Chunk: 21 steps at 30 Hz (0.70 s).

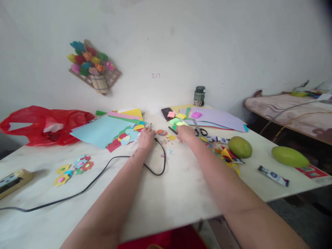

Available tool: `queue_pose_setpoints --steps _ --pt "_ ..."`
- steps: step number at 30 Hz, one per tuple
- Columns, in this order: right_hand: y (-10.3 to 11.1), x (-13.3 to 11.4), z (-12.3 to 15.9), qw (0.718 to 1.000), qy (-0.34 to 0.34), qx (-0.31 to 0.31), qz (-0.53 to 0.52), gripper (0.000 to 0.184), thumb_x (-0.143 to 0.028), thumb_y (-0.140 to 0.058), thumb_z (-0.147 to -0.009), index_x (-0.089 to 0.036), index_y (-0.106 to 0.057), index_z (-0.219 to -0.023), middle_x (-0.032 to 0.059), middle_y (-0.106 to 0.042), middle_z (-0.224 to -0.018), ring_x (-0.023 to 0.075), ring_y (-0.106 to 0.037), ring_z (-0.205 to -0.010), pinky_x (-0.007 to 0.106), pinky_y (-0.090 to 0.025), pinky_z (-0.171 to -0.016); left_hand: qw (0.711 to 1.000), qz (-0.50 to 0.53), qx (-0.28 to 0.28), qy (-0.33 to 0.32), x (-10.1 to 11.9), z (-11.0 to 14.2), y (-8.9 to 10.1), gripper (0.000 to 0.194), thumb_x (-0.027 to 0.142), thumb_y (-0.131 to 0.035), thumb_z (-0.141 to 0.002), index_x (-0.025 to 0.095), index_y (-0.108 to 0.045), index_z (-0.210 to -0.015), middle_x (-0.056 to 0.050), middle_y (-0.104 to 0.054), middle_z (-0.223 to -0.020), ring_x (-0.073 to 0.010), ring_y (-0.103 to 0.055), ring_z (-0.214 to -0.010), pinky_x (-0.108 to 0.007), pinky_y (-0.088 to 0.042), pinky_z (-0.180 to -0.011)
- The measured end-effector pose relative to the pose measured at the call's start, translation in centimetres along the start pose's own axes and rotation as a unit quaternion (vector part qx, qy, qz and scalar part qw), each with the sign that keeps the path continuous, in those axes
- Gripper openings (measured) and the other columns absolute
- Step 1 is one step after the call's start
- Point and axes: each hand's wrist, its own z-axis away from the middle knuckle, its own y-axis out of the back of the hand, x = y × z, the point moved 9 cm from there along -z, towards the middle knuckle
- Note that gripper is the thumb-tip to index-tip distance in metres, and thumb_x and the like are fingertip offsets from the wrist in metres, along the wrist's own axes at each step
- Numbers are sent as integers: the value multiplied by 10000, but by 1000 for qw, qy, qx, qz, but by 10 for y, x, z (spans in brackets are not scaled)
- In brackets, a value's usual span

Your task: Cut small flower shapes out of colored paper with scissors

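Note:
Both my arms reach far across a white table [181, 186]. My left hand [146, 137] is closed around a small tool at the end of a black cable [103, 172], beside a light blue paper sheet [100, 132] and cut coloured scraps. My right hand [185, 132] rests knuckles up near an orange paper disc [160, 132], a yellow scrap [172, 137] and small folded paper pieces [175, 121]; its fingers are curled, and what they hold is hidden. Scissors [200, 131] lie just right of it.
A red plastic bag [44, 124] sits at the left. Paper flower cut-outs [74, 168] and a beige device [12, 180] lie front left. Two green mangoes [240, 147] [289, 156], purple paper sheets [218, 119], a phone [166, 112] and a dark jar [199, 95] are on the right.

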Motion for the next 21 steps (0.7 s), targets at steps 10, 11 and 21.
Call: queue_pose_setpoints --steps 10,11,21 --pt "-7 2 -4 1000 -5 5 3 372 -110 -596 -684 -124 -694 -1042 181 -691 -984 293 -635 -1000 325 -480 -741 999 23 -21 -16 0 4 4 359 17 -444 -700 179 -717 -868 -104 -664 -878 -234 -533 -960 -347 -462 -847" --pt "-8 2 -5 1000 -5 4 3 369 -113 -600 -683 -124 -696 -1039 182 -692 -977 296 -636 -998 329 -480 -743 999 28 -19 -22 1 5 5 352 19 -448 -701 178 -717 -864 -102 -667 -883 -231 -536 -961 -347 -461 -855" --pt "1 -5 -4 997 5 75 -2 310 -211 -475 -840 -120 -670 -1064 195 -656 -1093 272 -618 -997 329 -446 -770 996 -18 58 70 7 21 31 308 401 -475 -845 204 -705 -901 -93 -683 -953 -280 -552 -987 -356 -464 -747"
